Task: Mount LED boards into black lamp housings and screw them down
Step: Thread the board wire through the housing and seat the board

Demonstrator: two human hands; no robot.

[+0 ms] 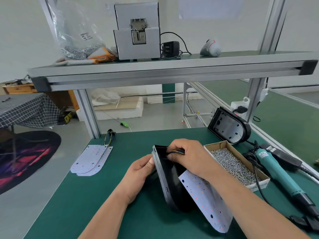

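Note:
A black lamp housing (170, 180) stands tilted on its edge at the middle of the green table. My left hand (138, 175) grips its left rim near the top corner. Inside the housing's upper end, my right hand (186, 156) pinches a bundle of coloured wires (176, 151). A white LED board (205, 199) hangs from those wires and leans out of the housing below my right forearm. Two more white LED boards (90, 159) with wires lie stacked at the table's left. A second black housing (229, 125) leans open at the back right.
A cardboard box of screws (236, 165) sits just right of my right hand. A teal electric screwdriver (276, 171) with its cable lies at the right edge. On the shelf (155, 69) above stand a grey screw feeder (138, 31) and a bag of screws (77, 31).

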